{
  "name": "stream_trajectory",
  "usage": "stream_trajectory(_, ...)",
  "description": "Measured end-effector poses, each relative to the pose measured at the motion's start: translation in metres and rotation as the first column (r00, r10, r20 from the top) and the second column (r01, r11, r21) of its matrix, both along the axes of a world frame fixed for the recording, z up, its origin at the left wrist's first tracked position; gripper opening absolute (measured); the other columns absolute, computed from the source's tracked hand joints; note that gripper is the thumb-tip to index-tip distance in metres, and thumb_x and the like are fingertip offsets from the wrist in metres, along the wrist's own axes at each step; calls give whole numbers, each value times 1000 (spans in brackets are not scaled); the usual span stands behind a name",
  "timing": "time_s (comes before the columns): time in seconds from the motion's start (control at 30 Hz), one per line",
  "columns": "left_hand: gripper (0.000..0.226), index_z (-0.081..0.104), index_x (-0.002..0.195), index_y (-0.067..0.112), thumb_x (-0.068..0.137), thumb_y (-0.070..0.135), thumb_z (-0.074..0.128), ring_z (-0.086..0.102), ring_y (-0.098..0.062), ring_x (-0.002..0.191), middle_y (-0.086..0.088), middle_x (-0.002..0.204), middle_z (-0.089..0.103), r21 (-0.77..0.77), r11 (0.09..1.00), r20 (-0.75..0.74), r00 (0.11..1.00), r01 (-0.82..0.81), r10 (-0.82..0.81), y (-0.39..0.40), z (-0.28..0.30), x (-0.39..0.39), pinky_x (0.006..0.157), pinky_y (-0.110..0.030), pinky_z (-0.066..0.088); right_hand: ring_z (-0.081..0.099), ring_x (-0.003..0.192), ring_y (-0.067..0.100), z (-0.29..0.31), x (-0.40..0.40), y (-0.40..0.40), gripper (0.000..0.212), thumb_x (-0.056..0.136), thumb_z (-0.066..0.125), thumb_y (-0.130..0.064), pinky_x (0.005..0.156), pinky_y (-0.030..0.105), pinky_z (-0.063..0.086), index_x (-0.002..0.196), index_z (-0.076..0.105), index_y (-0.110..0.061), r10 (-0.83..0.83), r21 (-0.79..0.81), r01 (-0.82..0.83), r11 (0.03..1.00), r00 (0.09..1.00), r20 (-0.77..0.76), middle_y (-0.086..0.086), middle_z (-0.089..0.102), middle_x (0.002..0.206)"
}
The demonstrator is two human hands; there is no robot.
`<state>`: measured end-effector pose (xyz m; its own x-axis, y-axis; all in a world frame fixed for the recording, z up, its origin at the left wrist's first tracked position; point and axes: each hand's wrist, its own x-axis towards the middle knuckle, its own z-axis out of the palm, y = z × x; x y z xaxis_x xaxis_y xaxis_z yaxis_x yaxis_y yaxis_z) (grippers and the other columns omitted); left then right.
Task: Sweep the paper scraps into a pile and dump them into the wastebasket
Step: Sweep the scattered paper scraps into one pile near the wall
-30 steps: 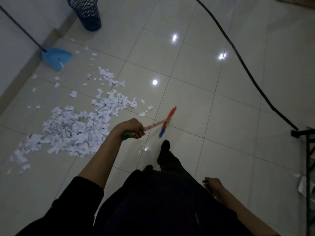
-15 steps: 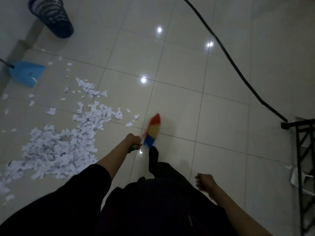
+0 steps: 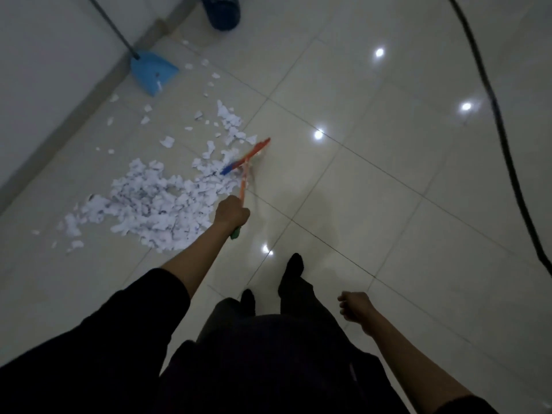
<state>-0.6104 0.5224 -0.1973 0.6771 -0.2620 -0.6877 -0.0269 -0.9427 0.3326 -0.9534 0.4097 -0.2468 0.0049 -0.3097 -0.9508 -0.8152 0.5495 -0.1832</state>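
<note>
White paper scraps [image 3: 155, 201] lie in a loose heap on the tiled floor at left, with stray bits trailing toward the wall. My left hand [image 3: 231, 213] grips the handle of a small broom [image 3: 246, 159] with an orange, red and blue head, which rests at the heap's right edge. My right hand [image 3: 354, 306] hangs at lower right with loosely curled fingers, holding nothing. A blue dustpan [image 3: 153, 73] leans by the wall at upper left. The dark blue wastebasket [image 3: 222, 10] stands at the top, partly cut off.
A grey wall [image 3: 44, 70] with a skirting strip runs along the left. A thick black cable [image 3: 493, 100] crosses the floor at upper right. My dark-socked feet [image 3: 294, 267] stand below the broom.
The broom swung from the bare tile on the right leftward into the heap's right edge. The view shifted, bringing dustpan and wastebasket more to the centre top.
</note>
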Motion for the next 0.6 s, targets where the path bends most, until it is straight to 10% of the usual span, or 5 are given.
stream_trajectory(0.2, 16, 52, 96, 3, 88, 15, 46, 65, -31, 83, -20, 100, 65, -147, 964, -34, 975, -220, 218, 70, 34, -3, 65, -31, 52, 55, 59, 18, 20, 128, 22, 24, 97, 55, -23, 54, 25, 46, 88, 65, -3, 240, -27, -239, 971, 955, 173, 10, 58, 75)
stream_trajectory(0.43, 60, 17, 138, -1, 95, 28, 46, 65, -29, 92, -14, 110, 63, -294, 844, -111, 893, -448, 436, 169, 59, -21, 76, -37, 56, 65, 83, 21, 64, 262, 158, 57, 93, 53, -52, 79, 31, 52, 118, 66, -2, 269, 237, -433, 870, 819, 506, 10, 67, 91)
stream_trajectory(0.6, 56, 14, 141, -6, 96, 20, 38, 67, -34, 92, -23, 115, 63, -256, 800, -124, 839, -543, 530, 236, 64, -26, 66, -32, 51, 59, 110, 36, 80, 306, 258, 33, 101, 39, -23, 101, 43, 41, 118, 67, -13, 156, 355, -439, 825, 781, 605, 18, 59, 130)
